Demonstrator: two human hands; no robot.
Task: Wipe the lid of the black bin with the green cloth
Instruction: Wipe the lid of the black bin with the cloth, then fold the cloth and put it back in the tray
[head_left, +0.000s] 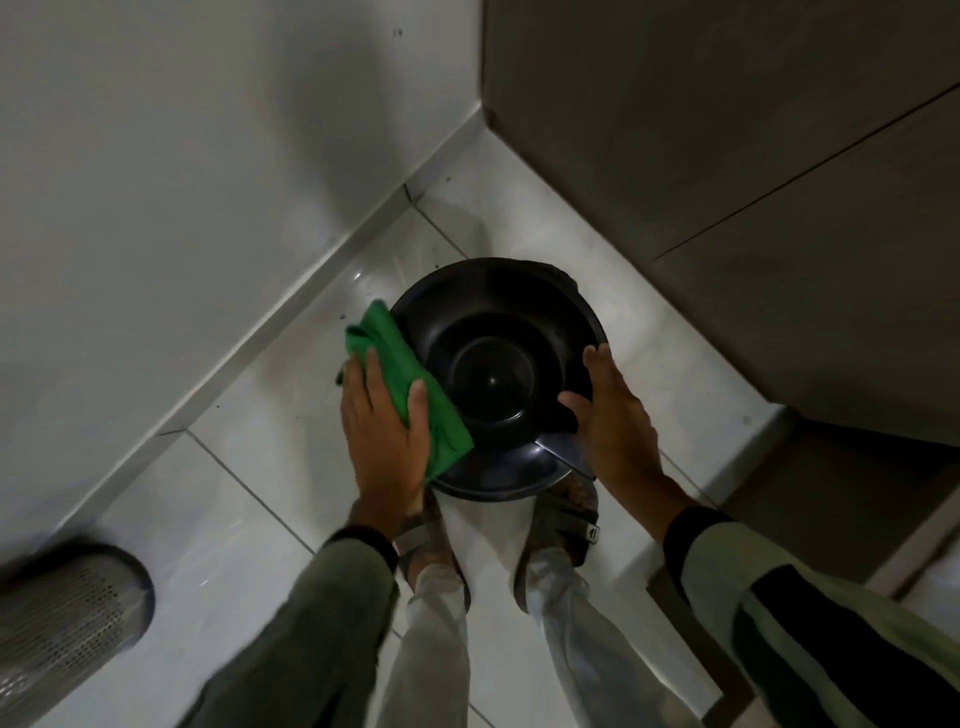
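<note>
A round black bin stands on the floor in a corner, and I look straight down on its glossy black lid (493, 322), which has a sunken centre. My left hand (382, 426) presses the green cloth (410, 374) flat against the lid's left edge, fingers spread over it. My right hand (615, 415) grips the lid's right rim, thumb on top and fingers down the side. Both sleeves reach in from below.
White walls meet at the corner behind the bin; a grey-brown cabinet (727, 156) rises on the right. A perforated metal bin (67, 618) stands at the lower left. My sandalled feet (561, 525) stand just below the bin on white floor tiles.
</note>
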